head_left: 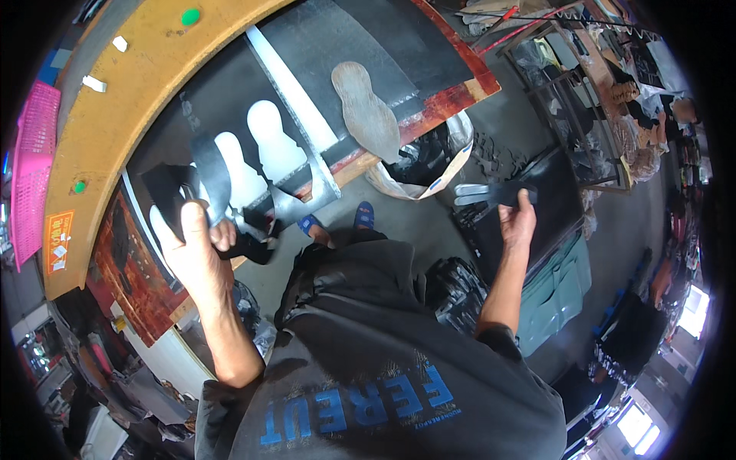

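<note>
My left hand [198,249], over the table's left part, is closed on a floppy black piece of sheet material [162,186]. More black material hangs beside its fingers, partly blurred. Just beyond it lie two white sole-shaped pieces [274,142], the nearer one partly covered by a dark grey strip [212,175]. Out to the right, my right hand [519,222] pinches some thin dark flat strips [502,192] with pale rounded ends [470,193]. What exactly these strips are I cannot tell. A grey-brown sole-shaped board [366,107] rests on the table's right part, apart from both hands.
A yellow machine beam [115,115] arches over the table's far left. A pale metal strip [295,92] crosses the dark tabletop. Below its worn red edge [471,92] stands an open white sack [460,146] holding black material. A dark board [548,207] and wire rack [567,107] are right.
</note>
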`<action>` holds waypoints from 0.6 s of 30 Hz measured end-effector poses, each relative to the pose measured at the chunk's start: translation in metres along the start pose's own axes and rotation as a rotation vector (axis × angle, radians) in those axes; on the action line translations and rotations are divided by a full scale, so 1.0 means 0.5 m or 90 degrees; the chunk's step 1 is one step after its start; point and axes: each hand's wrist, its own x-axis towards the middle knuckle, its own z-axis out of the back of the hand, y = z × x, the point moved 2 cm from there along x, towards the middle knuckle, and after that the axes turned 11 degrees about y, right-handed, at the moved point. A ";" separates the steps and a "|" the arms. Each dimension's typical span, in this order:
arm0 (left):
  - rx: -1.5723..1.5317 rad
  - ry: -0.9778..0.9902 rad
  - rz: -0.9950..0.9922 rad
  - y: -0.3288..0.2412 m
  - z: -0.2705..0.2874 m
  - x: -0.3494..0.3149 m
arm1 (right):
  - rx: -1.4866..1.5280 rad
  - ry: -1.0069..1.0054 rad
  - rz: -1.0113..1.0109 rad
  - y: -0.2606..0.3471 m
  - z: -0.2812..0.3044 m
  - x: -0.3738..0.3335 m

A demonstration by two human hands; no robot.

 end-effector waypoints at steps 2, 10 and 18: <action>-0.029 0.054 0.039 0.007 0.001 -0.006 | -0.144 -0.070 -0.033 -0.056 -0.022 0.038; -0.132 0.019 0.162 -0.015 0.054 -0.062 | -0.613 0.340 -0.134 -0.153 -0.422 0.020; -0.026 0.013 0.111 -0.032 0.176 -0.088 | -0.328 0.936 -0.335 -0.336 -1.006 -0.405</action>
